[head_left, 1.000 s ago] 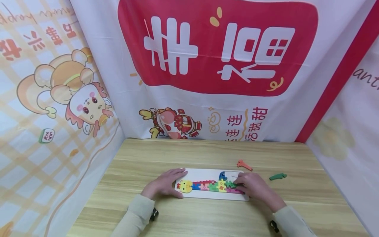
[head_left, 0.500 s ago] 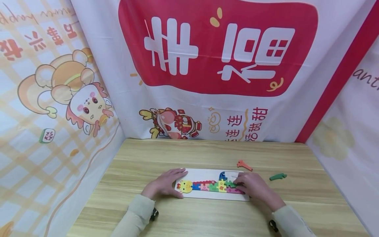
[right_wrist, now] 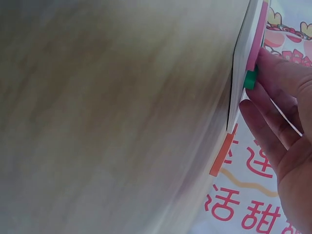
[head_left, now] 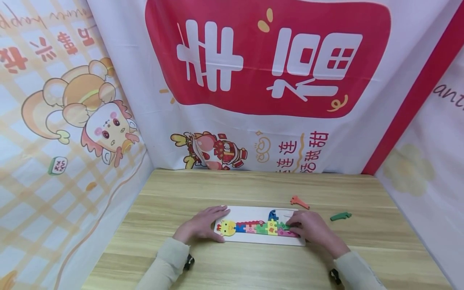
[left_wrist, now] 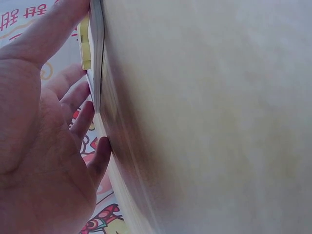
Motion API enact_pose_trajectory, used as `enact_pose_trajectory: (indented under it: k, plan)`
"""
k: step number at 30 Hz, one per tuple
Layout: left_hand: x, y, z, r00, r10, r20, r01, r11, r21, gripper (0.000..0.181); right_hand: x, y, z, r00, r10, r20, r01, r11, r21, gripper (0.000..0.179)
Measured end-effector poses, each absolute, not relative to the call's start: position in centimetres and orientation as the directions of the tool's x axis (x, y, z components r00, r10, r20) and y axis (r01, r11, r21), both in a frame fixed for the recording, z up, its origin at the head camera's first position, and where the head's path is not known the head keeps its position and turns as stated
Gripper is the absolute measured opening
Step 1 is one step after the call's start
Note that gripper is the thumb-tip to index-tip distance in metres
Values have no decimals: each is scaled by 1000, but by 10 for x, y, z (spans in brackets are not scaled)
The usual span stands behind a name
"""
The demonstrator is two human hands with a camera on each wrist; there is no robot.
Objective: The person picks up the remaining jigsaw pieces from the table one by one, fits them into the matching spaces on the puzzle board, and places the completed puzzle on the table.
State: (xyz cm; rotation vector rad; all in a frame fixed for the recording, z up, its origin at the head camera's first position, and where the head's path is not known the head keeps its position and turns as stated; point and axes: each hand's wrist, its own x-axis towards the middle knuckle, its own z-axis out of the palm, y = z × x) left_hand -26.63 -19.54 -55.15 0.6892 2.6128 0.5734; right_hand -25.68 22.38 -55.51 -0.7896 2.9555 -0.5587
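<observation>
A white puzzle board (head_left: 250,212) lies on the wooden table, bearing a giraffe made of interlocking coloured pieces. Its yellow head (head_left: 227,228) sits at the left end, next to my left hand (head_left: 203,223). That hand spreads around the board's left end, fingertips at the far corner and thumb at the near one. At the opposite end, my right hand (head_left: 309,229) pinches a green puzzle piece (right_wrist: 250,79) against the board, above the magenta piece (head_left: 288,233); the fingers hide part of it. A dark blue piece (head_left: 272,214) stands out from the giraffe's back.
Beyond the board's right end lies a loose orange piece (head_left: 299,201). A loose dark green piece (head_left: 340,216) rests farther right on the table (head_left: 217,185). Printed fabric walls (head_left: 264,129) enclose the table at the back and sides.
Both hands and the board stay in place. Only the green piece under the right fingertips shows a very small shift.
</observation>
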Motion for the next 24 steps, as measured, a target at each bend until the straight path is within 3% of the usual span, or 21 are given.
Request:
enact_pose_trajectory:
  k: [7, 24]
  plan:
    - [-265, -196, -551, -810, 525, -261, 369, 803, 468, 105, -260, 229, -558, -930, -366, -26, -310, 821, -479, 23]
    - [-266, -195, -552, -811, 523, -263, 368, 805, 465, 105, -264, 240, -559, -928, -369, -56, -257, 741, -621, 24]
